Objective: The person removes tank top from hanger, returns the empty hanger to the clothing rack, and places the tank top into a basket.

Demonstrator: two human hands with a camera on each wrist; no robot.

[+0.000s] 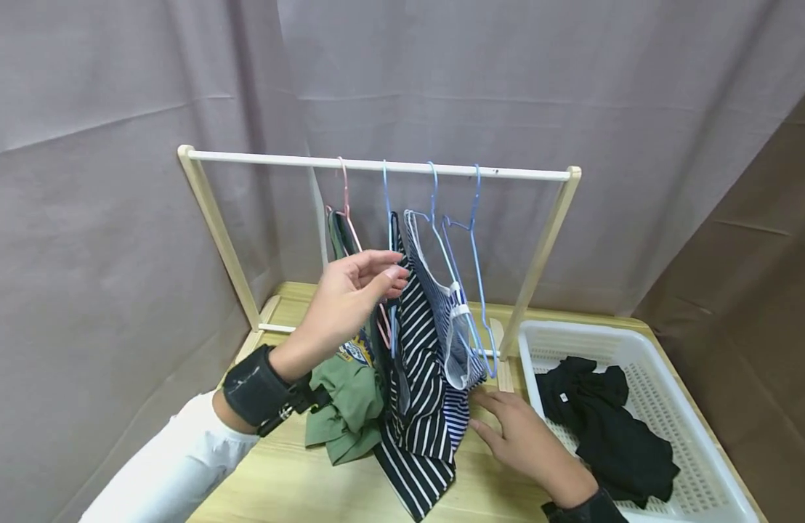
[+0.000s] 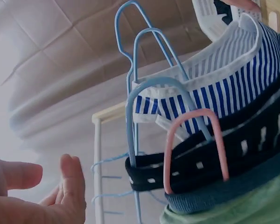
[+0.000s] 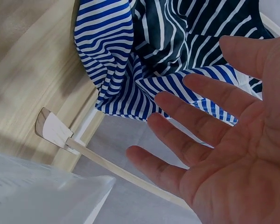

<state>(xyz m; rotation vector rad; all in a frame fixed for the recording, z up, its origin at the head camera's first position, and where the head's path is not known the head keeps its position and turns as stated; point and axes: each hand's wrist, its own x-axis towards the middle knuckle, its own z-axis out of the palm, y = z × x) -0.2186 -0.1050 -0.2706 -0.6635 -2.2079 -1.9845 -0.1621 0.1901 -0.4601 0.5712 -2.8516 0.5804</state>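
Observation:
My left hand (image 1: 357, 290) is raised in front of the hanging clothes, its fingers loosely bent and nothing in them. In the left wrist view, a gap shows between its thumb and fingers (image 2: 72, 182). Low on the right, my right hand (image 1: 527, 439) has its fingers spread, close to the hem of a blue-and-white striped garment (image 1: 458, 414). That garment hangs on a blue hanger (image 1: 434, 189). Left of it hang a black-and-white striped garment (image 1: 418, 356) on another blue hanger (image 1: 386, 189) and a green garment (image 1: 350, 407) on a pink hanger (image 1: 346, 185).
A wooden rack with a white rail (image 1: 265, 157) carries the hangers. Rightmost is a bare blue hanger (image 1: 476, 196). A white basket (image 1: 693, 407) with black clothing (image 1: 599, 421) stands at the right on the wooden table (image 1: 285, 479). Grey curtain (image 1: 507, 80) hangs behind.

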